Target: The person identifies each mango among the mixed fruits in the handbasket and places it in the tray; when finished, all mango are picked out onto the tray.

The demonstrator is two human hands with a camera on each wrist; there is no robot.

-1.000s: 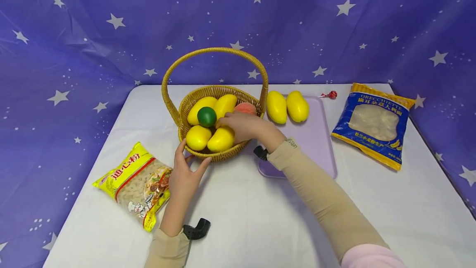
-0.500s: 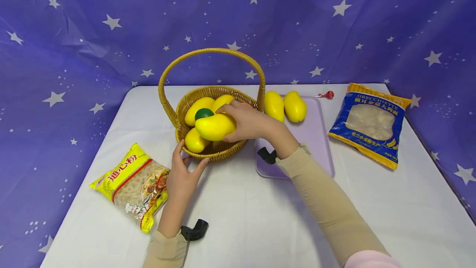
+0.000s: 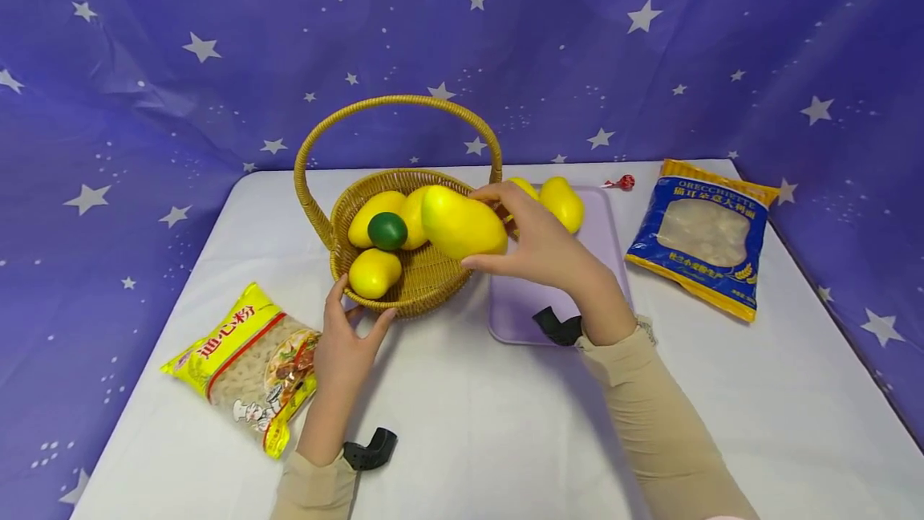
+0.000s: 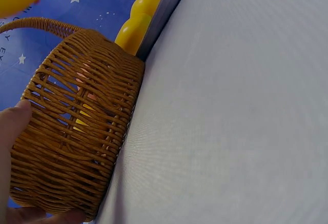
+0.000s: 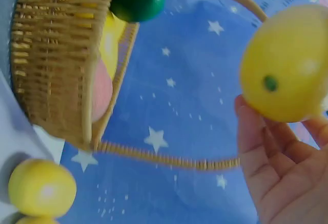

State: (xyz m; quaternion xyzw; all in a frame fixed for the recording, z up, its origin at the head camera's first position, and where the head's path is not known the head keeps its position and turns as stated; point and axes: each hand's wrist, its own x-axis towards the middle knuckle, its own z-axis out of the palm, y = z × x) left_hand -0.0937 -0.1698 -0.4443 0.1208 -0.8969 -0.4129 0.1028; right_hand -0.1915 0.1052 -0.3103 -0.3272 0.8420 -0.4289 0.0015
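My right hand (image 3: 541, 243) grips a yellow mango (image 3: 462, 223) between thumb and fingers, raised over the right side of the wicker basket (image 3: 433, 303). In the right wrist view, this mango (image 5: 284, 60) shows a green spot on its end. My left hand (image 3: 346, 347) holds the basket's front-left side, fingers at the rim and thumb on the wicker wall (image 4: 82, 111). Several more yellow mangoes (image 3: 374, 273) and a dark green round fruit (image 3: 387, 231) lie inside. A pink peach (image 5: 102, 88) shows at the rim in the right wrist view; the held mango hides it from the head view.
A lilac tray (image 3: 520, 327) right of the basket bears two mangoes (image 3: 563, 203). Behind it lies a red lollipop (image 3: 625, 182). A blue pasta bag (image 3: 703, 235) is at the right, a yellow pasta bag (image 3: 253, 367) at the left. The basket handle (image 3: 397, 100) arches high.
My right hand has lifted a mango from the front of the basket and carried it up and to the right. My left hand has stayed at the basket. The head view has shifted slightly.
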